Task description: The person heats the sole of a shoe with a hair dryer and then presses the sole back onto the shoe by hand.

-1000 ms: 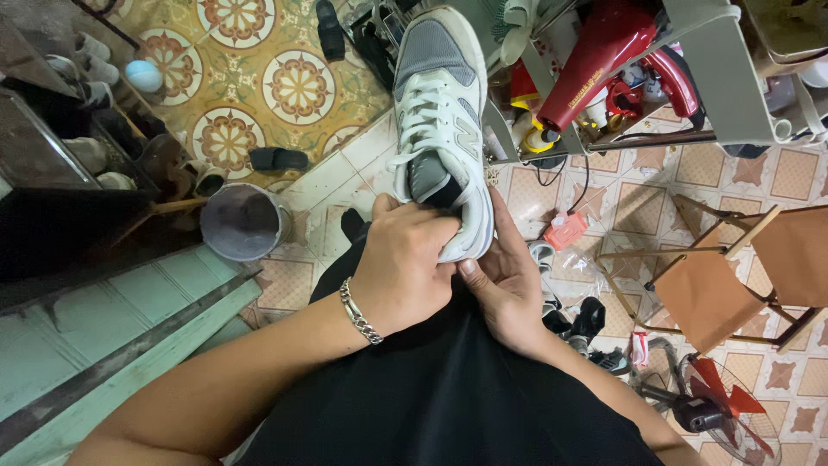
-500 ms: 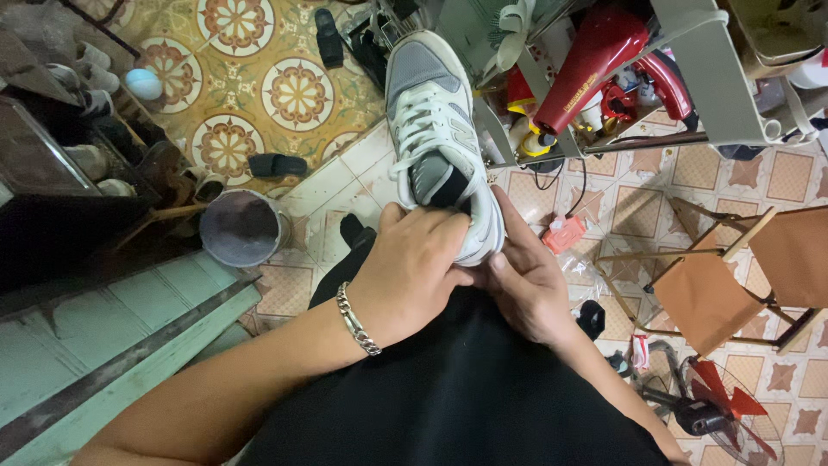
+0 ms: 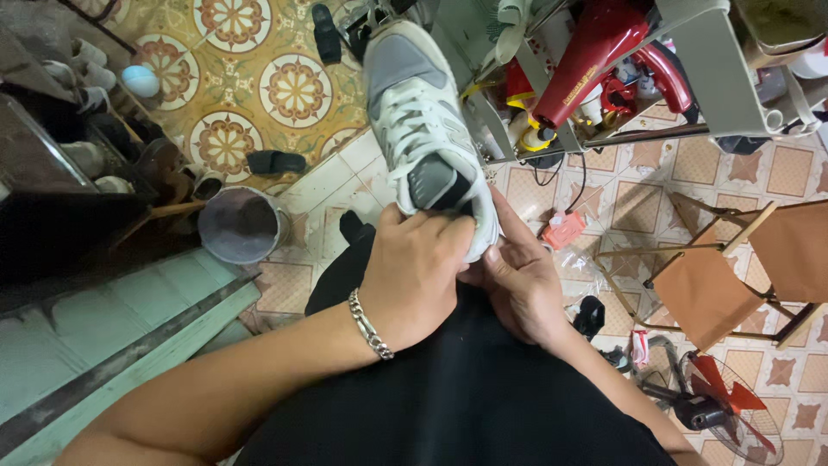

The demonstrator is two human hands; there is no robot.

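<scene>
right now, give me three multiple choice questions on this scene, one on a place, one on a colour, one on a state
1. Where does the round bucket stand?
A. on the folding chair
B. on the floor, on the side of the left hand
C. on the person's lap

2. What colour is the sneaker?
A. grey and white
B. red
C. all black

3. How is the sneaker being handled?
A. it lies untouched on the floor
B. one hand dangles it by a lace
C. both hands grip its heel end

Answers:
1 B, the bucket sits on the tiles to the left of the left hand.
2 A, grey panels and white laces show on its upper.
3 C, the left hand wraps over the heel while the right hand supports it from beneath.
</scene>
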